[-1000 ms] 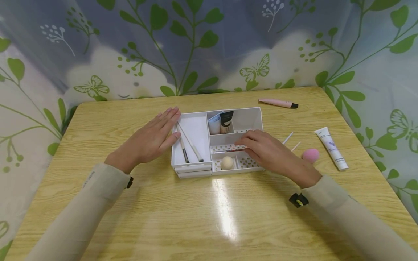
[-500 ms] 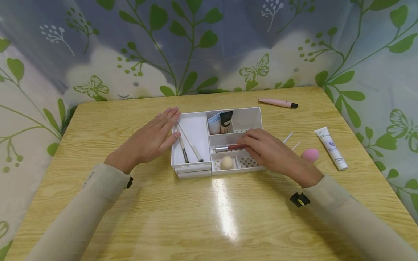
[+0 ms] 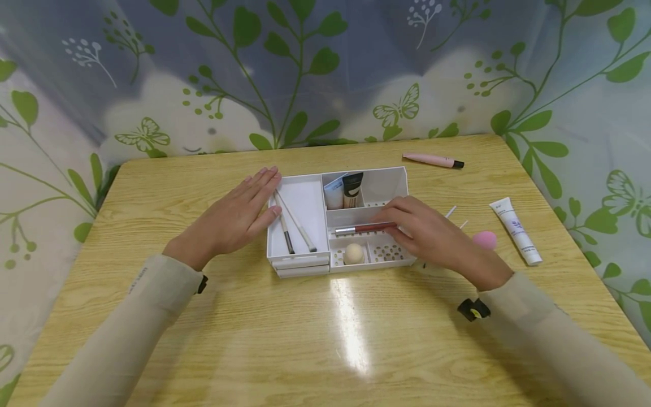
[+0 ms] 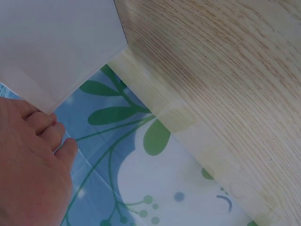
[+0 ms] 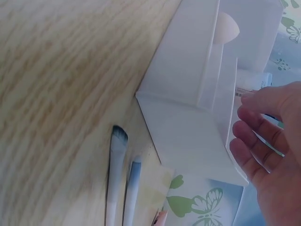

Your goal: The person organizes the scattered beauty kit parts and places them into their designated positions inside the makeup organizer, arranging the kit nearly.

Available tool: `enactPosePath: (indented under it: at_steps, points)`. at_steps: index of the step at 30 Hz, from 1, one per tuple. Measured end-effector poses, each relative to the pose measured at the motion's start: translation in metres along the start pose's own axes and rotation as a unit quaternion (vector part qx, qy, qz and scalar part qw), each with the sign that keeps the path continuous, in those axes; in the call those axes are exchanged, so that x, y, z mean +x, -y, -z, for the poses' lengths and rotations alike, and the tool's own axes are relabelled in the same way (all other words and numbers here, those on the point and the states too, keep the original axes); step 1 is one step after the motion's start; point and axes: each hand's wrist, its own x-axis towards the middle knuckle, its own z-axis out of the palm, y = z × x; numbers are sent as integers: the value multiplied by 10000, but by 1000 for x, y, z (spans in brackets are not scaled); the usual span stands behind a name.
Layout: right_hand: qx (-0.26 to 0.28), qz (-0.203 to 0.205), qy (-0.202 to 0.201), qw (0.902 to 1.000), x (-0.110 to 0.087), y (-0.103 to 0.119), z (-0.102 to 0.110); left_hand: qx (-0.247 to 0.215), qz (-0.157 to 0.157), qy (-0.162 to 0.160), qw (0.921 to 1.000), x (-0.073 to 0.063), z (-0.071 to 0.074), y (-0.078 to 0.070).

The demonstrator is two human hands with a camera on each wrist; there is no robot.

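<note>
A white organizer [image 3: 305,195] with several compartments stands on the wooden table. My left hand [image 3: 229,217] rests on its left rim, fingers straight, also seen beside the white wall [image 4: 61,42] in the left wrist view. A brush [image 3: 363,229] with a dark red handle and silver end lies in the middle right compartment. Over that handle's right end hovers my right hand [image 3: 427,232]; the right wrist view shows its fingers [image 5: 247,155] loosely bent with nothing between them. Two pale brushes [image 3: 297,223] lie in the left tray, and a beige ball-shaped sponge [image 3: 354,254] sits in a front compartment.
A light blue tube [image 3: 334,195] and a black-capped tube [image 3: 352,192] stand in the back compartment. Right of the organizer lie two brushes [image 5: 116,174], a pink sponge [image 3: 485,240] and a white tube [image 3: 517,232]. A pink tube [image 3: 432,161] lies near the back edge.
The red-handled brush came into view in the middle compartment, then stayed put while my right hand drew back slightly to the right and let it go. My left hand has not moved.
</note>
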Motion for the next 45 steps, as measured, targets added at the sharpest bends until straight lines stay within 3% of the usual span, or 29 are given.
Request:
enactPosePath:
  at_steps: [9,22,45]
  points:
    - [94,-134,-8,9999,-6,-5,8,-9,-15,-34,10000,0,-1,0]
    - [102,-635,57,9979,-16,-7,26,-11,-32,-67,10000,0,-2,1]
    - [-207,-1199,-250,9923,-56,-23,45,18,-49,-68,10000,1,-2,1]
